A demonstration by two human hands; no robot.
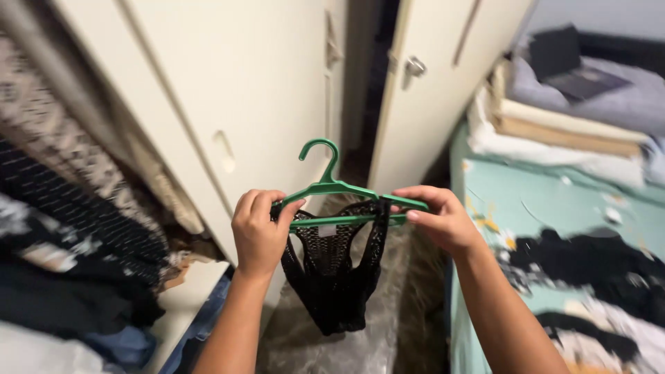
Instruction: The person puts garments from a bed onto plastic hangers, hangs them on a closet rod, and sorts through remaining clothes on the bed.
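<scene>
My left hand fingers clenched round left end of green hanger, centre of frame. Right hand fingers pinching right end of same hanger. Black mesh garment draped over lower bar, hanging below between both hands, so it's on, but sits bunched toward middle, straightening looks unfinished by my judgement. Hook free, upright, hung on nothing yet. Wardrobe doors behind, upper centre. Hung clothes far left. Bed right, folded stack upper right.
</scene>
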